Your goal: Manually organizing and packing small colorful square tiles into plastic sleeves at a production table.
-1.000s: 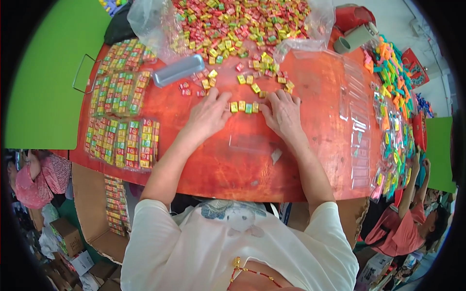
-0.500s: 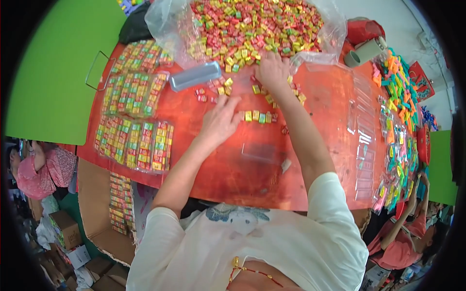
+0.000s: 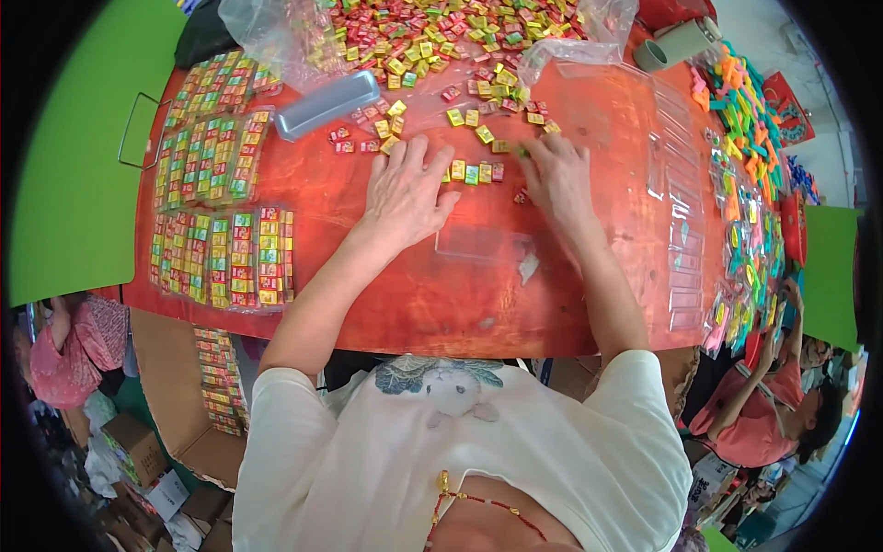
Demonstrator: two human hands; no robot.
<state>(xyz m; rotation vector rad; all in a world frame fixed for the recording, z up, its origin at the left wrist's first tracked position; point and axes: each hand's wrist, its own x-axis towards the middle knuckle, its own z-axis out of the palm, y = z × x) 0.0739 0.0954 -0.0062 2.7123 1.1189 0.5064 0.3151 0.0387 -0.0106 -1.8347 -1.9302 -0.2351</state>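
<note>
A short row of small red, yellow and green boxes (image 3: 473,172) lies on the red tabletop (image 3: 395,304). By the left end of this row rests my left hand (image 3: 405,190), fingers spread, thumb apart, holding nothing I can see. Just past the right end is my right hand (image 3: 557,177), its thumb and forefinger bent around a small green box (image 3: 521,151), partly hidden by the fingers. Loose boxes (image 3: 484,134) lie scattered beyond both hands. Farther off, a big heap of the same boxes (image 3: 418,46) spills from a clear plastic bag (image 3: 267,32).
A blue-grey tray (image 3: 326,104) stands left of the loose boxes. Filled clear packs (image 3: 221,258) line the left side. Clear empty plastic trays (image 3: 682,230) lie at right, beside colourful plastic pieces (image 3: 750,120) and a cup (image 3: 650,56). Other people (image 3: 759,405) are at both sides.
My right hand has drawn back from the edge of the heap to the right end of the row. My left hand stays by the row's left end. The whole view has shifted.
</note>
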